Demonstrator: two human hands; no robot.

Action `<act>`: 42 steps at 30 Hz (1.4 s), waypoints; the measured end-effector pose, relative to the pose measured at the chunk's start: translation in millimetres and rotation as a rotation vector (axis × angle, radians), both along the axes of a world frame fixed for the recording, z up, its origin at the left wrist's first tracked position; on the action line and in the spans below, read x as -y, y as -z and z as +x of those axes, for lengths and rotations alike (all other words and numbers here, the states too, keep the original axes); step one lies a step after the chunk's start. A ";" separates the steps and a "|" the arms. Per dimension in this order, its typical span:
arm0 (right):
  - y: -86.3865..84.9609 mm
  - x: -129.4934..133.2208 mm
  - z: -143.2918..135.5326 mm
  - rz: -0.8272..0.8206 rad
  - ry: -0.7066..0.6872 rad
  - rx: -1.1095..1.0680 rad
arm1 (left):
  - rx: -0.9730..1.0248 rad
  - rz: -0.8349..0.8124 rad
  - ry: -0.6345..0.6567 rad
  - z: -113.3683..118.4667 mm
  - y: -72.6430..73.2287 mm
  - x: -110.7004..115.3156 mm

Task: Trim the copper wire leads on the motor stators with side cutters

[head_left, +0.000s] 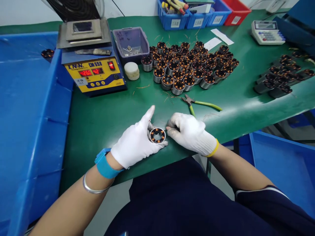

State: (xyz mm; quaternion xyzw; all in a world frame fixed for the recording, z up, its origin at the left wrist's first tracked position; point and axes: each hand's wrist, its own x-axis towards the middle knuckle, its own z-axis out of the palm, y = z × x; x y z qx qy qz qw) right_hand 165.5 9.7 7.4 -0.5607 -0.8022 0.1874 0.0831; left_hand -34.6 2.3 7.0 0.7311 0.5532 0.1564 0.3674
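My left hand (137, 141), in a white glove, is wrapped round a motor stator (157, 135), a metal ring with copper windings inside. Its open end faces up towards me. Just to the right, my gloved right hand (188, 132) is closed in a pinch beside the stator; whatever lies between its fingertips is too small to make out. Beyond my right hand rest green-handled cutting pliers (205, 104), their jaws pointing away to the left. Many similar stators (183, 64) with loose copper wire ends stand grouped further back on the green table (98, 121).
A yellow-and-blue soldering pot unit (95, 72) stands left, beside a purple bin (130, 42) and a round white pad (132, 70). Blue bins (174, 23) line the back. More stators (283, 77) and a calculator (267, 32) are right. A large blue tub (29, 131) borders the left.
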 end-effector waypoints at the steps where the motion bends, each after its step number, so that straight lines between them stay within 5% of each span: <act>1: -3.0 1.1 1.6 0.016 -0.008 0.092 | 0.001 -0.004 -0.001 -0.2 0.1 -0.1; 4: -10.6 -0.2 1.1 0.044 -0.056 0.153 | 0.030 -0.040 -0.007 -0.8 1.3 0.2; 11: 1.6 -6.6 -23.0 0.017 -0.127 -0.398 | 0.037 -0.052 -0.020 0.7 0.8 2.2; 20: 2.3 29.7 10.0 0.132 0.059 -0.040 | -0.063 0.012 0.043 -4.5 1.9 -2.3; 24: -12.0 34.6 8.4 0.303 -0.075 -0.155 | -0.068 0.025 0.077 -7.2 4.0 -2.8; 27: -10.2 30.9 0.5 0.150 -0.236 -0.035 | -0.064 0.040 0.105 -8.1 3.0 -3.8; 31: 7.8 19.7 -0.9 -0.059 -0.205 0.046 | -0.088 0.051 0.097 -9.0 0.9 -6.4; 42: 8.8 11.6 5.1 -0.088 -0.148 -0.061 | 0.020 0.365 0.086 2.7 2.6 9.2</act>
